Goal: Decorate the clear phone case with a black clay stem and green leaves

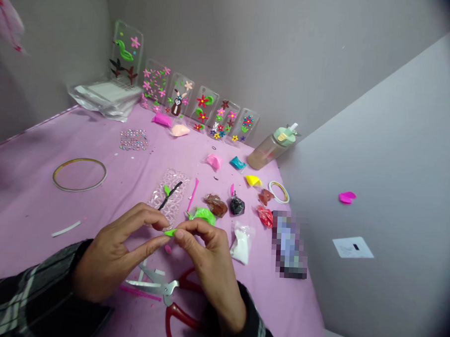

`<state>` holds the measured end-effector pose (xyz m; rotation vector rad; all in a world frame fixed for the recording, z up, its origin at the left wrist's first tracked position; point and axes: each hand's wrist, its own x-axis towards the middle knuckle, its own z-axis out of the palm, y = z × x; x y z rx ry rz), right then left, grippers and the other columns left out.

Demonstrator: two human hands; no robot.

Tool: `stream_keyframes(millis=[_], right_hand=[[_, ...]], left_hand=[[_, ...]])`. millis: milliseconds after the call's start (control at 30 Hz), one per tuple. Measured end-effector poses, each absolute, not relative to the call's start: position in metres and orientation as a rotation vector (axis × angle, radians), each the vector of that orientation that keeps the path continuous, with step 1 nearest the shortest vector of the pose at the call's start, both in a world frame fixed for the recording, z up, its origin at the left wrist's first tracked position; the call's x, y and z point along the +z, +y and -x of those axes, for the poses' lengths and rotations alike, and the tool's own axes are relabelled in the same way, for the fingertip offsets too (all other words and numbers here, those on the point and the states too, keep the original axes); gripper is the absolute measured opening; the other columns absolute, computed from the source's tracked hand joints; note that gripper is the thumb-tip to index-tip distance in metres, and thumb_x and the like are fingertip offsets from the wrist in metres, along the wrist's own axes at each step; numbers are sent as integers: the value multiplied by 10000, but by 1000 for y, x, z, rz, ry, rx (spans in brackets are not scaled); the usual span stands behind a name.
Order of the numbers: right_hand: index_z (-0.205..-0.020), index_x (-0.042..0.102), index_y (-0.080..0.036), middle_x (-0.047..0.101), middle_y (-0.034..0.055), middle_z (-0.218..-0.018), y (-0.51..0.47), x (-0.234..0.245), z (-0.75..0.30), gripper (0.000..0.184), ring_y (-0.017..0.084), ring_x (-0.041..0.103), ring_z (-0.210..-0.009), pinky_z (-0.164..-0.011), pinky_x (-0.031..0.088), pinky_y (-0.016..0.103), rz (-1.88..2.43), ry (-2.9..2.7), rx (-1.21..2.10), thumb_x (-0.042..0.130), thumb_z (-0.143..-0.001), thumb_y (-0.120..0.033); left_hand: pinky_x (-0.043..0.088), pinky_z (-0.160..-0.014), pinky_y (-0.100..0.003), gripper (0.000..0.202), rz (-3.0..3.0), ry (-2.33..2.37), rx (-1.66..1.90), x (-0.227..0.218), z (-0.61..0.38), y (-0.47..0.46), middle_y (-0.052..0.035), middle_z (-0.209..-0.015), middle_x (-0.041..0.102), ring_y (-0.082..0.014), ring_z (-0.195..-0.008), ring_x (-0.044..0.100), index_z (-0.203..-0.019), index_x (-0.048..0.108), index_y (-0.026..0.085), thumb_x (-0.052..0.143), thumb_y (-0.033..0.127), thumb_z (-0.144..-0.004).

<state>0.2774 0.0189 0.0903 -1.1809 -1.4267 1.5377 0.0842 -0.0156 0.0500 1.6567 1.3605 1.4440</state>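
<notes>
A small, pointed leaf of bright green clay [170, 232] is between the fingertips of both hands, above the table. My right hand [209, 257] pinches its right end between thumb and index finger. Thumb and index finger of my left hand [120, 248] close around its left tip. Just beyond lies a clear phone case [176, 179] with a textured pattern, bearing a dark clay stem [170, 196] and one green leaf [167, 190]. A bag of green clay [203, 216] sits behind my right fingers. Under my hands are open scissors [163, 287] with red handles, partly covered by my right hand.
Several bagged clays surround the work, including brown [216, 206], black [237, 206], red [264, 216] and white [241, 246]. Decorated phone cases [183, 94] lean on the wall. A bottle [265, 150], a tape roll [278, 192] and a blurred phone-like object [290, 246] line the right edge.
</notes>
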Motion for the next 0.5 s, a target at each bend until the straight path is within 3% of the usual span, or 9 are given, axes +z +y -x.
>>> stream_keyframes(millis=[233, 500], right_hand=[[-808, 865, -243, 811, 0, -810, 18, 88, -277, 142, 186, 712, -818, -803, 573, 292, 1177, -1455, 1502, 847, -916, -334], [-809, 854, -242, 797, -6, -780, 17, 89, -277, 155, 183, 713, -790, -775, 574, 288, 1165, -1447, 1473, 838, -929, -339]], left_hand=[[614, -819, -206, 334, -1477, 1379, 1182, 52, -81, -16, 29, -899, 811, -186, -896, 796, -907, 828, 311, 747, 620, -1005], [627, -908, -248, 348, -1409, 1389, 1036, 42, -71, -17, 8, -980, 802, -223, -1004, 779, -982, 804, 311, 713, 646, -1019]])
